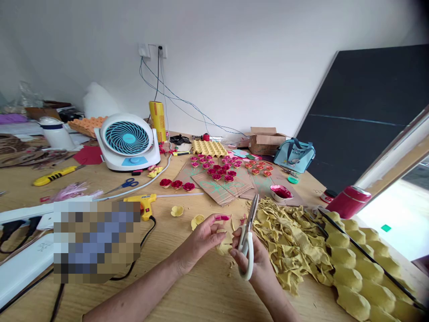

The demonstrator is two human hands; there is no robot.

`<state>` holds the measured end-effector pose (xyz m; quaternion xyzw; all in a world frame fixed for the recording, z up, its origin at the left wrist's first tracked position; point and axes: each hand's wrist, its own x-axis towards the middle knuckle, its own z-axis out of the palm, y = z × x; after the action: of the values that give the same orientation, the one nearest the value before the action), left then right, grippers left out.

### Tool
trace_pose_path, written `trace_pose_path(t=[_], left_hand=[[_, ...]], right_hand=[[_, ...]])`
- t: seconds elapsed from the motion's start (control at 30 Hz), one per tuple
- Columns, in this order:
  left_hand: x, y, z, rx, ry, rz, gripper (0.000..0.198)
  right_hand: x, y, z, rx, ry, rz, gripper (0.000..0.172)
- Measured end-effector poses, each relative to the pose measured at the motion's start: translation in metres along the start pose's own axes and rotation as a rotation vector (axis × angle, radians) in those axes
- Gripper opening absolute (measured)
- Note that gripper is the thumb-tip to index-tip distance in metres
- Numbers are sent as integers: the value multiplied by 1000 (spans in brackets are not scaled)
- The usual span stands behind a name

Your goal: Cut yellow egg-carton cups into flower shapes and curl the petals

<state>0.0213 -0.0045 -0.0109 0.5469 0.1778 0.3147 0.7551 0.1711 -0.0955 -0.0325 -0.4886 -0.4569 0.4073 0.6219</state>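
Yellow pulp cup (pixel 224 248), lower centre of the frame, and we've got it pinched in our left hand (pixel 205 237), thumb against fingers, with red colour showing on a fingertip! Just to its right, our right hand (pixel 257 257) is wrapped around the handles of the scissors (pixel 249 237), the blades close together and pointing toward the top of the frame, apart from the cup.

How does this little piece handle? We'd call it very light, dry and grippy rather than slippery, stiff enough to keep its shape yet easy to crease or tear at a thin edge. Our pick for the hold is low on the cup's base, where the wall looks deepest, with a soft squeeze; the rim is the fragile part.

Left of centre, two loose cups (pixel 177 211) sit on the counter (pixel 201 297). Over at centre right we see a heap of torn-looking scraps (pixel 288 243), then an egg tray (pixel 348 264) filling the lower right. And up the middle, deep red flowers (pixel 217 171) crowd the cardboard (pixel 217 193), with a bowl of red colour (pixel 280 199) just right of them!
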Motion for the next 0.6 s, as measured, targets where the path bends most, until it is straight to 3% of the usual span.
trace_pose_path(t=[0.17, 0.27, 0.4, 0.53, 0.6], left_hand=[[1, 1, -2, 2, 0, -19, 51], [2, 4, -2, 9, 19, -26, 49], [3, 6, -3, 34, 150, 18, 45], [5, 7, -6, 38, 301, 70, 40], [5, 8, -6, 42, 328, 92, 39]], right_hand=[[1, 4, -4, -50, -48, -10, 35], [4, 5, -7, -165, -8, -28, 31], [3, 2, -8, -351, 72, -62, 27], [-2, -1, -6, -368, 30, -24, 35], [-3, 1, -5, -408, -20, -21, 31]])
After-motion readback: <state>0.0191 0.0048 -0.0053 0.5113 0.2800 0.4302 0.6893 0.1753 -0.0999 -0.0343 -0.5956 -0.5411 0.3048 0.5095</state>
